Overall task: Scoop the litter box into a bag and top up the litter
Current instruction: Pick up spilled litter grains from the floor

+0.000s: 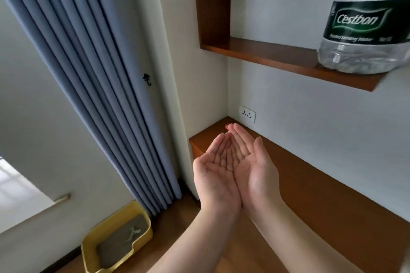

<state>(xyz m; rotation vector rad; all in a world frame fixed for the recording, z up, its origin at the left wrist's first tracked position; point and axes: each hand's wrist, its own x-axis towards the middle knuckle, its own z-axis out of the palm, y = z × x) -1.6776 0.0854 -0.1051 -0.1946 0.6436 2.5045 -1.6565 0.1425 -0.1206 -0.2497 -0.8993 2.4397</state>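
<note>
both hands, left hand (216, 168) and right hand (253, 162), were released, cupped palms-up and empty. yellow litter box (117, 241) sat on the floor, near left. scooping was not begun; next move likely required reaching down.

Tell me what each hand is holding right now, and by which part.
Nothing. The left hand and right hand are cupped together, palms up and empty, above the wooden ledge. The litter box sits untouched on the floor.

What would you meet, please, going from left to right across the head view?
Yellow litter box → blue curtain → wall hook → left hand → right hand → water bottle on the wooden shelf.
</note>
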